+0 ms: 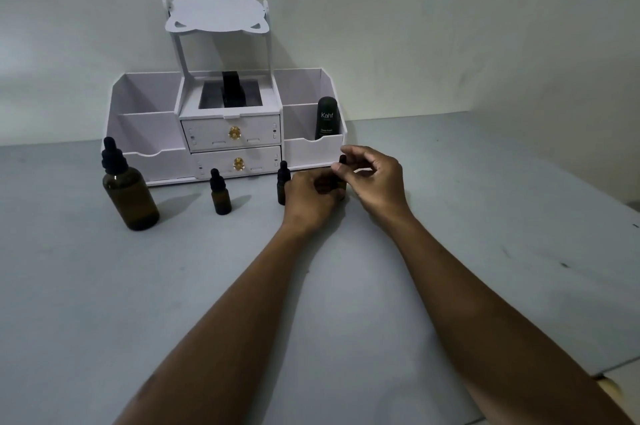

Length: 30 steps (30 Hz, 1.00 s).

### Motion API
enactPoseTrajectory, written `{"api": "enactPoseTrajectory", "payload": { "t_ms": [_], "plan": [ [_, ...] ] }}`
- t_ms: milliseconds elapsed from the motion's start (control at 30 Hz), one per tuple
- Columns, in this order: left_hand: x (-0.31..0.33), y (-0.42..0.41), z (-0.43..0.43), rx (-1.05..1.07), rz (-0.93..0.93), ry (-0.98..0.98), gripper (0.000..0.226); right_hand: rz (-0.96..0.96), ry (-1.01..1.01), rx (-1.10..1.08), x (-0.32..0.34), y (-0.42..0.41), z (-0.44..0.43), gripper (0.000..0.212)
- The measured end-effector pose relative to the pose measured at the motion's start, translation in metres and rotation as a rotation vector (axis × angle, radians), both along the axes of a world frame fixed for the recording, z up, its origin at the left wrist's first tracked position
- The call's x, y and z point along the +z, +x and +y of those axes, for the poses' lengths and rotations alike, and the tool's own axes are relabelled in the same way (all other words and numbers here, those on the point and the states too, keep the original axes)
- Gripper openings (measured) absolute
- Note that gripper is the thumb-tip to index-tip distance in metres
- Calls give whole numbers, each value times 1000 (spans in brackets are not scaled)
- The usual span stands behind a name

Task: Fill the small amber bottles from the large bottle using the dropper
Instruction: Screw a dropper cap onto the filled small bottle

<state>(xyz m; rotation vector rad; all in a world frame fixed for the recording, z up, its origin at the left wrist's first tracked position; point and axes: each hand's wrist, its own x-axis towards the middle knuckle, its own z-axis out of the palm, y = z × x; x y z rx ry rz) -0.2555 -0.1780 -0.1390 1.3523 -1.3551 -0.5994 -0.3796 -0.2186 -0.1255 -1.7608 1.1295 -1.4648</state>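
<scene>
Forearms (346, 286) reach in from the near edge, both bare, meeting at mid table (485, 216), slightly right of centre.

Left hand (311, 197) is curled round the body of a small amber bottle (342, 186), which stands on the table just in front of the organizer's right end; most of its glass is hidden by the fingers. Right hand (374, 178) comes in from the right w/ thumb and forefinger pinching that bottle's black cap (342, 160), other fingers loosely bent above. Can't tell if the cap is screwed down or loose.

Second small bottle (283, 183) stands just left of the left hand, touching or nearly so, cap on, lower part hidden by the knuckles. Third small bottle (221, 194) stands further left, apart, cap on. Large bottle (130, 196) is at far left, upright, amber, w/ its black dropper top (112, 156) in place.

Behind all of them, against the wall (450, 26), sits a white organizer (145, 119): open bins left and right, two drawers in the mid section w/ gold knobs (234, 133), a raised shelf on top. Dark tube (326, 118) marked "Kahf" stands in the right bin. Black item (231, 88) sits in the mid compartment above the drawers; can't tell what it is.
</scene>
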Motion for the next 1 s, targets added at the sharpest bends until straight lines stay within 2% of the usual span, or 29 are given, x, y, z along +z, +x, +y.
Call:
{"api": "enactPoseTrajectory", "payload": {
  "t_ms": [467, 633, 833, 1000],
  "plan": [
    [-5, 3, -5, -6, -3, 5, 31, -8, -4, -9, -2, -1, -2, 21],
    [-3, 3, -4, 5, -11, 20, 31, -77, 13, -12, -1, 0, -1, 22],
    [-4, 1, -1, 16, 24, 11, 28, -36, -24, -36, -1, -1, -1, 15],
    [-4, 2, -3, -4, -5, 1, 32, -42, 13, -12, 0, -1, 1, 23]
  ]
}}
